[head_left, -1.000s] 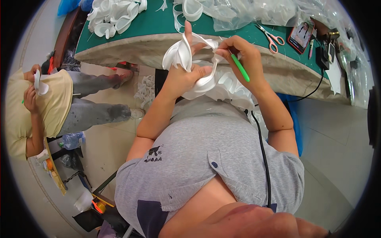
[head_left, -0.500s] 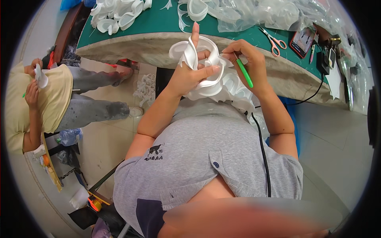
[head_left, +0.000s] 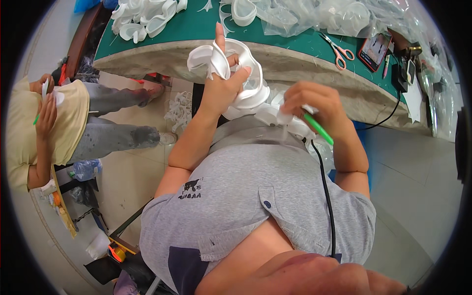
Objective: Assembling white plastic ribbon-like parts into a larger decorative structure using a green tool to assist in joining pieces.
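Note:
My left hand (head_left: pixel 223 81) grips a bundle of white curved plastic rings (head_left: pixel 246 73), held up in front of the table's edge with the index finger pointing up. My right hand (head_left: pixel 314 105) sits lower and to the right, closed around a green pen-like tool (head_left: pixel 318 129) whose tip points down-right, and it also pinches a small white piece (head_left: pixel 282 115). More white pieces (head_left: pixel 268 113) lie in my lap between both hands.
A green-topped table (head_left: pixel 196 29) carries piles of white rings (head_left: pixel 142 19), clear plastic bags (head_left: pixel 339 14), pink-handled scissors (head_left: pixel 339 51) and a phone (head_left: pixel 374 49). A black cable (head_left: pixel 327 196) runs down my shirt. A seated person (head_left: pixel 44 123) at left holds a white piece.
My right hand has dropped away from the rings, down and to the right, with the green tool. My left hand keeps the ring bundle raised.

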{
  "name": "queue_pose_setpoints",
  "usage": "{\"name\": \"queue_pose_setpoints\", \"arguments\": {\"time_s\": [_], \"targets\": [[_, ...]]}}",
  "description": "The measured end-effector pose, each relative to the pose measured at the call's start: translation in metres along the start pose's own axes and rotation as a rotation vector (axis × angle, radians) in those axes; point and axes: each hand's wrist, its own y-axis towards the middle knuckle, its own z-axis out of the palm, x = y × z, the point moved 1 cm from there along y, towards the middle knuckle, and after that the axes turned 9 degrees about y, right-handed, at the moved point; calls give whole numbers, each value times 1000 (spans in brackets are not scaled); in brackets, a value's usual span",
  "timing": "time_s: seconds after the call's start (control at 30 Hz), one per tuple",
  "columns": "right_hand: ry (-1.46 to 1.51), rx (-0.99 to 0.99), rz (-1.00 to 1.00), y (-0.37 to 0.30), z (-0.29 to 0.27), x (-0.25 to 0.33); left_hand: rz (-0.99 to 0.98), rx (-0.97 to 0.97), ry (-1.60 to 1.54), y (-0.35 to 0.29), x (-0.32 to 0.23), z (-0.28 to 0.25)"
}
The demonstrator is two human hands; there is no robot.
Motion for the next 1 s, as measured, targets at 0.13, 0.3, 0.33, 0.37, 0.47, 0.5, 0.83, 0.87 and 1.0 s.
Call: {"name": "queue_pose_setpoints", "arguments": {"time_s": [0.13,0.3,0.33,0.37,0.47,0.5,0.83,0.87,1.0], "targets": [[-178,-192,68,-1,-18,-23,-43,67,47,-2,-11,-10],[-155,-281,137,13,-32,-35,-37,382,631,-6,-12,-35],[-165,-294,148,21,-30,-36,0,407,808,-12,-12,-34],[-110,-358,88,31,-23,-38,-83,460,894,-12,-26,-21],[58,-307,-144,91,17,-34,175,491,1091,-13,10,0],[143,-152,-163,107,34,-28,254,487,1003,-14,21,6],[23,-293,33,-65,-113,16,-78,245,716,8,1,-23],[132,-346,62,-102,-118,16,-151,200,717,10,-1,-26],[835,-412,443,-280,-108,-4,-265,38,730,11,-18,-33]]}}
